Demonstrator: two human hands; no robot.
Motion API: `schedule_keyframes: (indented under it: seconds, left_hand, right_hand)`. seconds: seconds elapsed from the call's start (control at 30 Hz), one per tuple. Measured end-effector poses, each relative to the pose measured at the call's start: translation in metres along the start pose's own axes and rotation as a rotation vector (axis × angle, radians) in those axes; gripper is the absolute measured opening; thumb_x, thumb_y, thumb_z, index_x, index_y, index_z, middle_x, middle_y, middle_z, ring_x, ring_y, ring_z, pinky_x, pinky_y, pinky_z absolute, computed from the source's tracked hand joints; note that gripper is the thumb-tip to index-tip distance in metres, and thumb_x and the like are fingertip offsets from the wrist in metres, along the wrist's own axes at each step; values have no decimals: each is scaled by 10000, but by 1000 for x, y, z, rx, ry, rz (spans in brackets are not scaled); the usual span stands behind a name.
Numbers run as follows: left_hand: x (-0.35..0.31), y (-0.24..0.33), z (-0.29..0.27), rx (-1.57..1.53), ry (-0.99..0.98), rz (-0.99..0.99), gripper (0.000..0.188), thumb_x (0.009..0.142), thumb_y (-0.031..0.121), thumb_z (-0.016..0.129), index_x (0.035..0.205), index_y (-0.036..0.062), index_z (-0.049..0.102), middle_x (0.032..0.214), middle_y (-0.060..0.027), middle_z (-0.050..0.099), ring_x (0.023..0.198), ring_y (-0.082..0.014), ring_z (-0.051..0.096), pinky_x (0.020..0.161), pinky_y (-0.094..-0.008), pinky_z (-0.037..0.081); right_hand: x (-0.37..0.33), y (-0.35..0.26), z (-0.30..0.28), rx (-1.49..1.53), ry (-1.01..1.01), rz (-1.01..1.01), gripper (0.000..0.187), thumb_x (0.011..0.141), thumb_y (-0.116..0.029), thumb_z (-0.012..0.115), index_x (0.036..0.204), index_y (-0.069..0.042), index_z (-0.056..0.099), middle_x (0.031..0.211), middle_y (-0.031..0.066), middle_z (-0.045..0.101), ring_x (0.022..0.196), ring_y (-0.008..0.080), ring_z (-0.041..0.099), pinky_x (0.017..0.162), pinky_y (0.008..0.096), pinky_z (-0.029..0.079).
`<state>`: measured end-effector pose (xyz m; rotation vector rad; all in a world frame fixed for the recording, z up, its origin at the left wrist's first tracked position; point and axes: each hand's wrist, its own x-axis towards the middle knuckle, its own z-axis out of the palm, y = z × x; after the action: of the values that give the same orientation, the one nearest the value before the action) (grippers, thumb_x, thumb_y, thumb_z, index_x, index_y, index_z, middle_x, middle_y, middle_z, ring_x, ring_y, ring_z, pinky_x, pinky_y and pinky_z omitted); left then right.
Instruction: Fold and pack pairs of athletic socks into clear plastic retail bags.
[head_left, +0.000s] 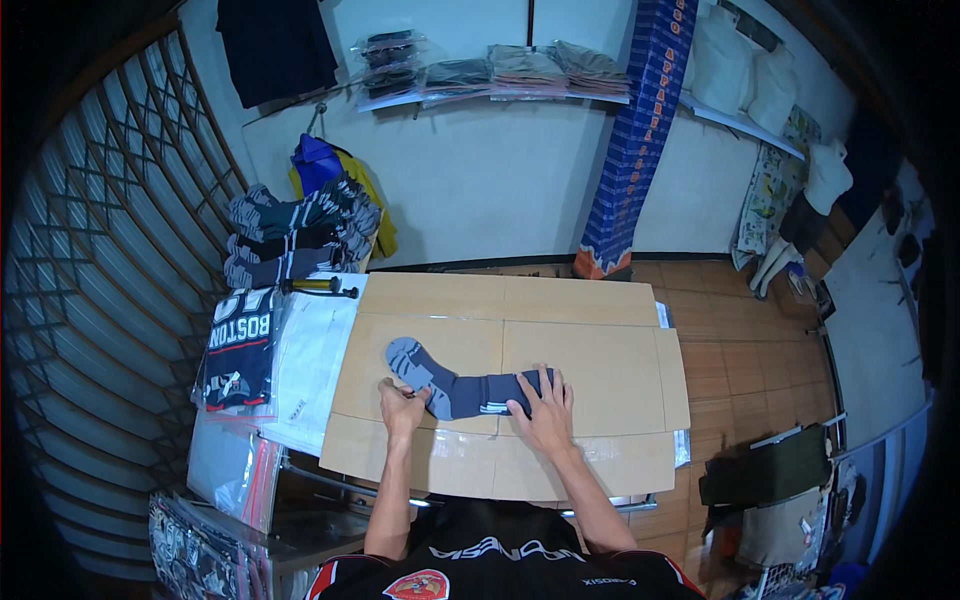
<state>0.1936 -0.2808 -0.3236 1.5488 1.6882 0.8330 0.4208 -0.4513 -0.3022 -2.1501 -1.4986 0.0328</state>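
Note:
A long dark grey sock [466, 396] with light grey patches at toe and heel lies flat on a cardboard sheet [590, 310]. Its foot bends up toward the far left, and its cuff points right. At the near edge of the foot, my left hand [403, 410] is closed, thumb and fingers pinching the fabric beside the heel. Over the cuff end rests my right hand [545, 414], its fingers spread and pressing the sock against the cardboard. Pale stripes show on the leg just left of the right fingertips.
Stacked socks [300, 230] rise at the table's far left, near a small yellow-and-black pump [322, 286]. A bagged dark jersey [240, 345] lies left of the cardboard. Packed garments [525, 72] fill a wall shelf beyond a blue pillar [640, 130]. A metal lattice gate [110, 280] stands left.

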Motion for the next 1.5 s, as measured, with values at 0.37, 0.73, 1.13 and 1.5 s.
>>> schedule_keyframes:
  seconds: [0.37,0.73,1.13,1.5]
  left_hand:
    - [2,-7,13,-488,-108,93,253,839,-40,750,1010,-37,563,847,3,534,741,-90,516,659,-233,470]
    - [-27,10,10,-637,-47,199,189,899,-57,688,1014,-13,545,905,7,491,776,-58,479,691,-201,423]
    - [-88,62,17,-238,-206,598,298,806,-12,739,1098,27,692,988,-150,620,932,-312,627,835,-416,508]
    - [-72,73,13,71,-386,864,674,700,226,886,1307,103,620,1344,-132,569,1285,-324,522,1062,-539,383]
  right_hand:
    - [-2,1,-2,-103,-88,90,896,964,-568,585,1544,66,330,1645,237,280,1504,500,229,1184,684,182]
    - [-3,10,-12,72,-101,60,822,955,-547,614,1538,-4,413,1639,285,263,1504,493,239,1211,637,166]
    - [-8,14,-8,3,-47,41,769,937,-516,646,1523,-53,464,1633,278,288,1506,466,263,1214,609,177]
    - [-7,17,-5,16,-56,48,823,897,-465,694,1532,-21,417,1640,259,283,1513,461,253,1217,610,171]
